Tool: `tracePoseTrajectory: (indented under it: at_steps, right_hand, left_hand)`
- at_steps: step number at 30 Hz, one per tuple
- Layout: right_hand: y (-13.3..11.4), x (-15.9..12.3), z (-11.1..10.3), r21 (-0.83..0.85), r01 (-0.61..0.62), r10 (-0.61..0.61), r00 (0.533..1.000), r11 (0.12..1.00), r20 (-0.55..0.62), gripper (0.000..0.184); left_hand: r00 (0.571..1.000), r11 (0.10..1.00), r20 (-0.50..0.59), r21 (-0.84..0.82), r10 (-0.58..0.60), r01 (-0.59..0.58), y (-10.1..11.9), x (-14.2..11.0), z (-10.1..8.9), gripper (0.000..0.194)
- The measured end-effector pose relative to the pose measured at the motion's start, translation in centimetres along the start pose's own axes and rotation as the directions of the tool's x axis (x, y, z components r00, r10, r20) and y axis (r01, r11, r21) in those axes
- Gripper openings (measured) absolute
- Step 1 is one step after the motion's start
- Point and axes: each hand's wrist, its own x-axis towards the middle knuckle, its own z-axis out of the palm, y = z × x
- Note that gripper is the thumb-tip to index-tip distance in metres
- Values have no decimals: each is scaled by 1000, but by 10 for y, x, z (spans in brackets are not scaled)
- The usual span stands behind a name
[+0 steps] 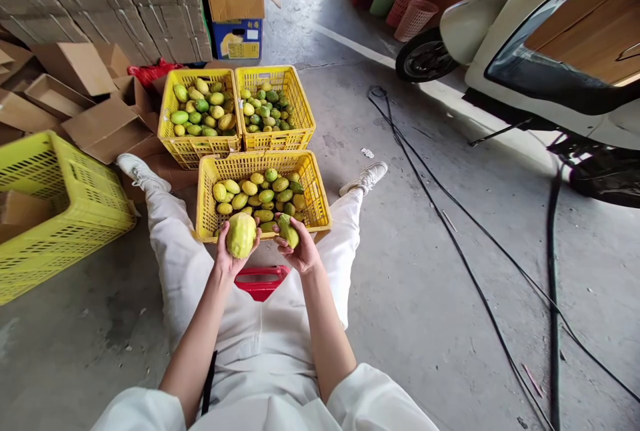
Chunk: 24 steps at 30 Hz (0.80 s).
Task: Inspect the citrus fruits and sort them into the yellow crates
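My left hand is wrapped round a large yellow-green oval fruit, perhaps a papaya, with faint ridges on its skin. In my right hand I grip a smaller, greener fruit, partly covered by my fingers. Both hands are over the near rim of a yellow plastic crate between my legs. Loose inside it lie several green and yellow fruits. Beyond stand two more yellow crates side by side, the left crate and the right crate, each holding similar fruits.
A yellow-green crate with cardboard inside stands at left, near opened cardboard boxes. Stacked cartons rise behind. A red plastic object is between my thighs. Black cables cross the floor beside a white scooter.
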Motion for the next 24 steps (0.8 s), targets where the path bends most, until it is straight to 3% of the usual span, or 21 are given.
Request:
tracePoseTrajectory:
  at_steps: [2, 5, 9, 11, 15, 20, 24]
  right_hand:
    - [-2, 2, 1, -20, 3, -3, 999, 1000, -43, 27]
    - [-8, -5, 8, -30, 118, -120, 992, 992, -40, 30]
    - [-16, -19, 17, -124, 212, -212, 977, 969, 11, 42]
    - [-16, -22, 18, -122, 224, -225, 974, 967, 12, 45]
    - [-12, -19, 16, 38, 191, -193, 980, 981, 46, 39]
    - [-12, -14, 19, 25, 89, -91, 992, 996, 91, 32]
    - [-16, -21, 28, -2, 200, -199, 979, 980, 45, 36]
  left_hand:
    - [1000, 1000, -5, 3, -11, 11, 1, 0, 1, 40]
    - [999, 999, -8, -17, 31, -31, 5, -3, 6, 53]
    - [990, 989, -32, -47, 139, -140, 9, -7, 11, 40]
    - [989, 989, -13, -29, 146, -146, 7, -7, 11, 39]
    - [990, 990, 37, -1, 140, -140, -1, -3, 10, 43]
    - [990, 991, -53, -19, 131, -132, -2, -1, 11, 37]
    - [988, 988, -26, 21, 153, -153, 4, -6, 14, 38]
